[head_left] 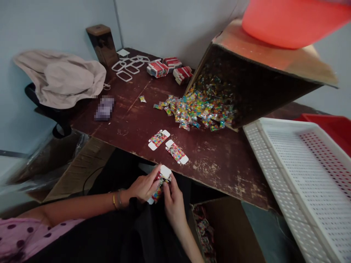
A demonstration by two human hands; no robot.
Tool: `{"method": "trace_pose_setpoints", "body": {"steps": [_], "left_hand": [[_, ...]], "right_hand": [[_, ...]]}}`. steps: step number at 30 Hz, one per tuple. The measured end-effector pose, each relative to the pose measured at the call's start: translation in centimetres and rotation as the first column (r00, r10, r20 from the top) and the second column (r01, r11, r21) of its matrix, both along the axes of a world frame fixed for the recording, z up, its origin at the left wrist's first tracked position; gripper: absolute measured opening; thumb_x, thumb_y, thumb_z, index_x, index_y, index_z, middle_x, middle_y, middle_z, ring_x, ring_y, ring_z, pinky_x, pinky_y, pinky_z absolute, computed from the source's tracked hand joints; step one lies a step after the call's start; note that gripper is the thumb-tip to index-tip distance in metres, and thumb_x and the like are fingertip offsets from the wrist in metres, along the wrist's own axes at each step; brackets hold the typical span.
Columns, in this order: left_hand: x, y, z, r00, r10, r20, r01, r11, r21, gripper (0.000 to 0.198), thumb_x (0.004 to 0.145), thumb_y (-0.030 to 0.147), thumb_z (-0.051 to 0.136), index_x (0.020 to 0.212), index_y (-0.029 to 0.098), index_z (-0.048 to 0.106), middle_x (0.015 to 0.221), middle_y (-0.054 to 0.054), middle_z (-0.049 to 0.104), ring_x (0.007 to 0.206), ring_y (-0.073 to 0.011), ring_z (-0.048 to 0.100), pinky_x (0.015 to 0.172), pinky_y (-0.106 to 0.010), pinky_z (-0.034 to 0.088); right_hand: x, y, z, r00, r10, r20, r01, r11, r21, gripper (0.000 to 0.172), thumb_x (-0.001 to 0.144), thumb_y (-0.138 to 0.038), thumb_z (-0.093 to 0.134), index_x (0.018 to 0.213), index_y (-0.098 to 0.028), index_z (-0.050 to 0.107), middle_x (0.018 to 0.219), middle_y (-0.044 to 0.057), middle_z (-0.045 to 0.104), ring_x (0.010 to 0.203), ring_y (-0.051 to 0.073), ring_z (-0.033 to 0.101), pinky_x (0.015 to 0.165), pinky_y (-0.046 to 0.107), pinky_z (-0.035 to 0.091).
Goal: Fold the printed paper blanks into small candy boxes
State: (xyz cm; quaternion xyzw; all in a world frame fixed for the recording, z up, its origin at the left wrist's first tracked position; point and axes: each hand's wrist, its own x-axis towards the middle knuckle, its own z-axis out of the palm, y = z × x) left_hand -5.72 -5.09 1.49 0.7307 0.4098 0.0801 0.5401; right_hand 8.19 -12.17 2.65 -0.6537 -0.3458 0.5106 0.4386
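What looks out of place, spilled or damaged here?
One candy packet lies apart from the candy pile spread out of the tilted cardboard box, so it looks stray. The tabletop is also scuffed, its finish worn near the front edge.

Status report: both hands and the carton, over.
Left hand and right hand holding one printed carton. Two similar cartons ahead on tabletop. No obstruction seen between hands.

The head-worn camera faces forward and down, close above the left hand [144, 185] and right hand [173, 197], toward the table [123, 126].
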Motion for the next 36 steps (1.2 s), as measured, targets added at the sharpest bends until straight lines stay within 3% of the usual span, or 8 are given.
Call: {"method": "trace_pose_setpoints", "body": {"steps": [9,13,19,23,25,28,31,36], "left_hand": [[-1.4,-0.5,-1.2,0.969,0.096,0.228,-0.041,0.971,-0.234,0.044,0.082,0.029,0.060,0.122,0.017,0.046,0.068,0.005,0.057,0.052,-0.0095,0.052,0.053,-0.020,0.040],[-1.7,-0.4,-0.9,0.973,0.079,0.217,-0.012,0.956,-0.292,0.041,0.079,0.030,0.062,0.117,0.015,0.053,0.066,0.006,0.055,0.050,-0.0083,0.049,0.050,-0.019,0.037],[-1.6,-0.4,-0.3,0.948,0.261,0.180,-0.169,0.897,-0.409,0.025,0.085,0.036,0.055,0.080,0.015,0.066,0.068,0.001,0.060,0.062,-0.0114,0.053,0.059,-0.021,0.039],[-1.0,-0.7,-1.3,0.857,0.484,0.174,-0.224,0.656,-0.721,0.037,0.071,0.032,0.069,0.104,0.019,0.060,0.068,0.006,0.059,0.057,-0.0096,0.050,0.055,-0.020,0.036],[-0.6,-0.9,-2.0,0.853,0.504,0.131,-0.135,0.457,-0.879,0.050,0.064,0.033,0.071,0.111,0.020,0.057,0.075,0.003,0.064,0.062,-0.0124,0.056,0.058,-0.022,0.040],[-0.2,-1.2,-2.7,0.925,0.380,0.009,-0.065,0.180,-0.981,0.046,0.061,0.048,0.065,0.091,0.014,0.064,0.073,-0.005,0.068,0.061,-0.0189,0.061,0.055,-0.028,0.045],[-0.1,-1.4,-2.9,0.916,0.402,-0.008,-0.075,0.153,-0.985,0.050,0.062,0.057,0.063,0.086,0.014,0.066,0.067,-0.006,0.069,0.057,-0.0203,0.062,0.051,-0.029,0.045],[-0.6,-1.6,-3.4,0.877,0.465,0.123,0.039,0.187,-0.982,0.042,0.064,0.048,0.064,0.087,0.013,0.070,0.074,-0.007,0.071,0.065,-0.0207,0.065,0.053,-0.027,0.046]], "right_hand": [[-0.5,-2.6,-1.0,0.955,-0.205,-0.215,0.209,0.978,-0.005,0.032,0.086,-0.035,0.065,0.111,-0.023,0.050,0.108,0.007,0.068,0.097,0.017,0.067,0.083,0.027,0.053],[-0.9,-3.3,-1.2,0.942,-0.240,-0.234,0.245,0.970,-0.011,0.036,0.085,-0.037,0.066,0.114,-0.023,0.049,0.107,0.008,0.068,0.096,0.019,0.067,0.083,0.029,0.053],[-0.2,-2.7,-0.9,0.972,-0.156,-0.177,0.144,0.987,-0.078,0.028,0.086,-0.045,0.062,0.081,-0.018,0.067,0.076,0.002,0.065,0.074,0.015,0.058,0.072,0.025,0.047],[0.6,-1.2,-0.9,0.832,-0.226,-0.507,0.117,0.964,-0.238,0.028,0.073,-0.040,0.074,0.095,-0.024,0.069,0.079,-0.001,0.063,0.066,0.012,0.055,0.061,0.022,0.044],[1.2,-0.1,-0.8,0.822,-0.097,-0.562,-0.077,0.957,-0.278,0.029,0.071,-0.037,0.075,0.096,-0.022,0.072,0.072,-0.001,0.059,0.054,0.010,0.048,0.049,0.020,0.036],[2.1,1.2,-0.4,0.917,0.217,-0.336,-0.282,0.946,-0.159,0.022,0.077,-0.039,0.071,0.081,-0.019,0.076,0.074,0.003,0.059,0.058,0.011,0.050,0.050,0.022,0.037],[2.6,2.0,-0.3,0.929,0.333,-0.161,-0.345,0.937,-0.055,0.036,0.087,-0.048,0.060,0.073,-0.019,0.076,0.082,0.006,0.063,0.069,0.015,0.055,0.058,0.025,0.042],[3.0,3.4,-0.8,0.888,0.352,-0.294,-0.409,0.899,-0.159,0.039,0.078,-0.052,0.069,0.066,-0.015,0.075,0.068,0.002,0.060,0.053,0.009,0.048,0.049,0.022,0.035]]}}
